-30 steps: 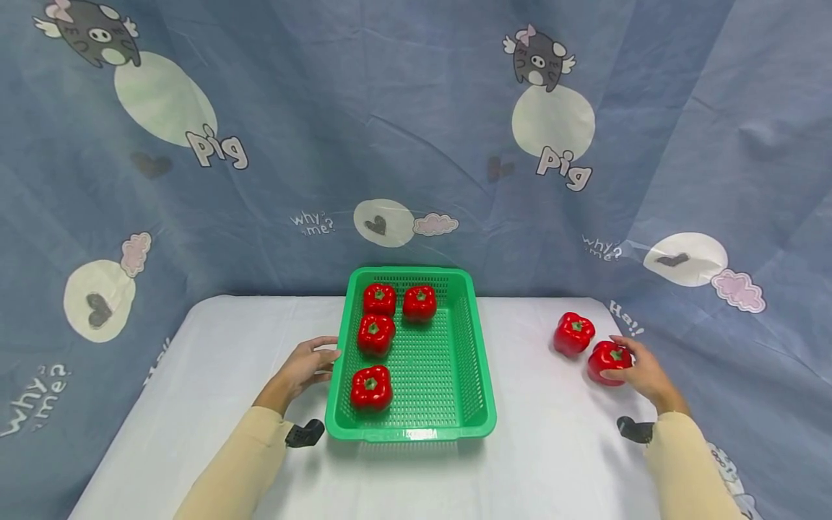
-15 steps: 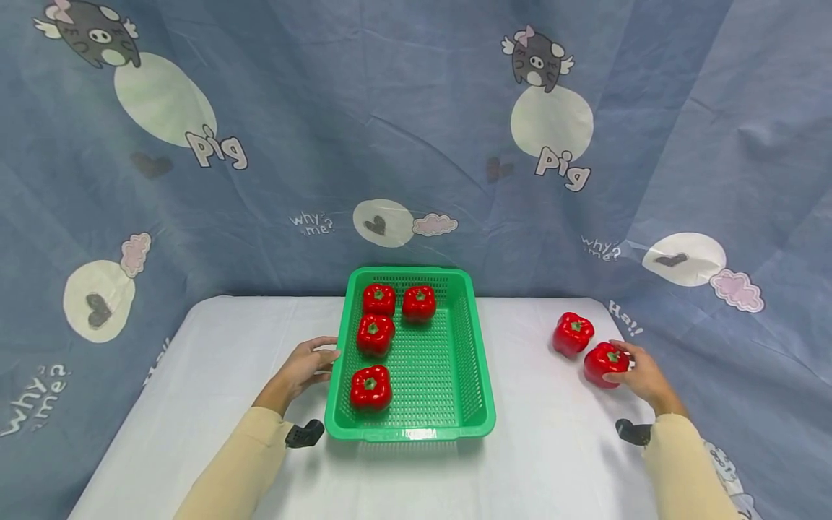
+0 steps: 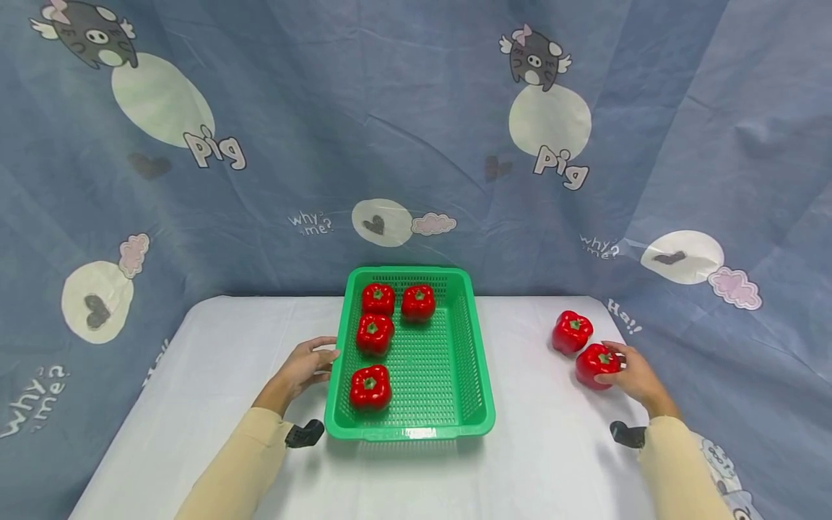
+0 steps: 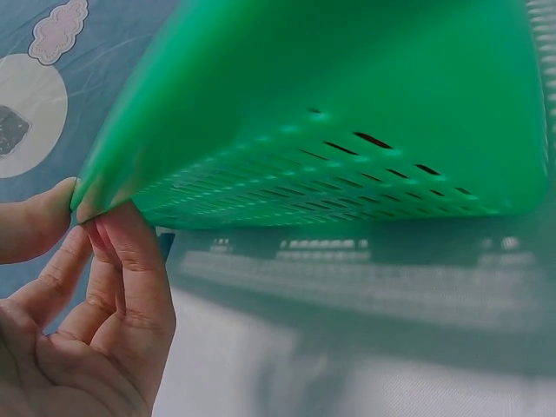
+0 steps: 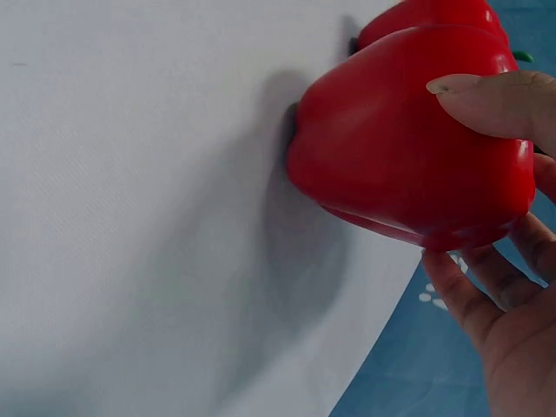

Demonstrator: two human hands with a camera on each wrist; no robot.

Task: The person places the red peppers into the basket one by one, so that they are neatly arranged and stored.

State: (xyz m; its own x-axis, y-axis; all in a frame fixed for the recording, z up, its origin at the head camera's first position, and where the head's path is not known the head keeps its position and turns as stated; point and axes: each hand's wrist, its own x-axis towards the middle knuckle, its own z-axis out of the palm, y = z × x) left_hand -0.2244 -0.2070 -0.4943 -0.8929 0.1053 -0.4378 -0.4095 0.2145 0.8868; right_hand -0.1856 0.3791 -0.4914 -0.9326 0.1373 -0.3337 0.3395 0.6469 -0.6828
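In the head view, my right hand [image 3: 635, 374] grips a red bell pepper [image 3: 593, 367] at the table's right side. The right wrist view has the thumb across that pepper's side and the fingers beneath it, with its shadow on the cloth below. Just behind it sits a second red bell pepper [image 3: 572, 332]. My left hand [image 3: 304, 367] pinches the left rim of a green plastic basket [image 3: 479, 361]; in the left wrist view the thumb [image 4: 39, 221] and fingers close on that rim. Several red bell peppers lie inside, mostly along the left, one being the front pepper [image 3: 370, 388].
A white cloth covers the table [image 3: 221, 375]. Behind and around it hangs a blue printed curtain [image 3: 416, 130]. The basket stands mid-table with its far end near the curtain, between the left hand and the two peppers at right.
My right hand and the bell pepper in it have shifted slightly to the left. The left hand, the basket and the peppers inside stay put.
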